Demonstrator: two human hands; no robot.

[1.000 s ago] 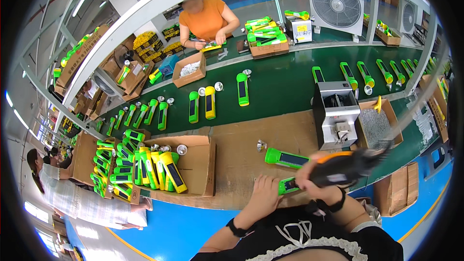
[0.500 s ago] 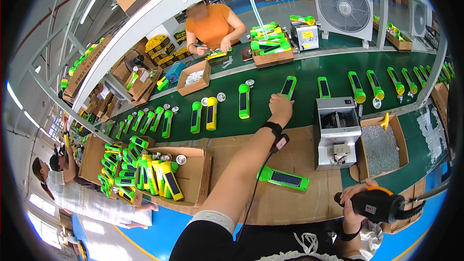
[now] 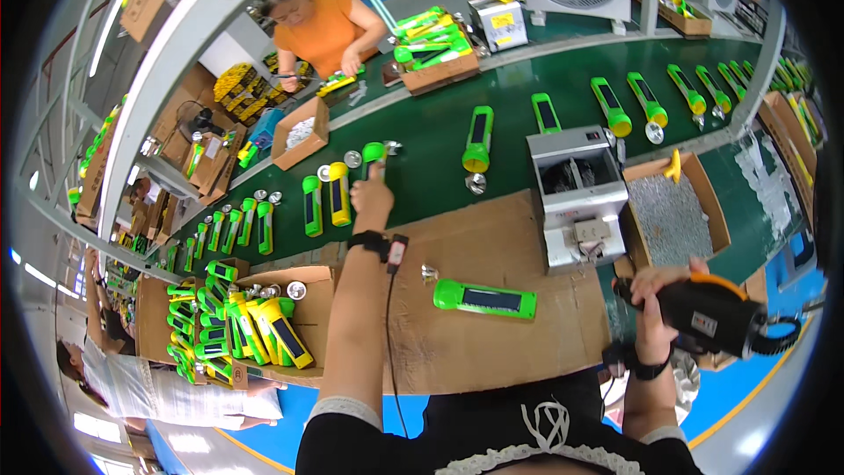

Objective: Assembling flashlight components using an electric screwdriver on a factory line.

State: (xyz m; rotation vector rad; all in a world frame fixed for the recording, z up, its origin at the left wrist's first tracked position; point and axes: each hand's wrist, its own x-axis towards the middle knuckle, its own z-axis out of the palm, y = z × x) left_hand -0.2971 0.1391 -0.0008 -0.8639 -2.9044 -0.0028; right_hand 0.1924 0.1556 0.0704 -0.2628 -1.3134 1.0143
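Note:
My left hand point(image 3: 373, 200) reaches over the green belt, its fingers closed round the lower part of a green flashlight point(image 3: 374, 153) with a dark panel. A silver reflector point(image 3: 393, 149) lies beside that flashlight. Low on the right, my right hand point(image 3: 655, 303) grips a black electric screwdriver point(image 3: 712, 315) with an orange strip, its tip pointing left. Between my arms, another green flashlight point(image 3: 485, 298) lies panel up on the cardboard sheet point(image 3: 519, 347). A small silver reflector point(image 3: 429, 273) sits by its head end.
A grey metal machine point(image 3: 576, 198) stands right of the cardboard, beside a box point(image 3: 723, 227) of small grey pieces. Flashlights with reflectors line the belt point(image 3: 422, 185). At left stands a carton point(image 3: 327, 286) full of flashlights. Across the belt, a person in orange point(image 3: 323, 35) handles a flashlight.
My left hand has left one flashlight on the belt and moved left to another. That first flashlight now shows whole, its reflector below it. The view has shifted; my right hand still holds the screwdriver.

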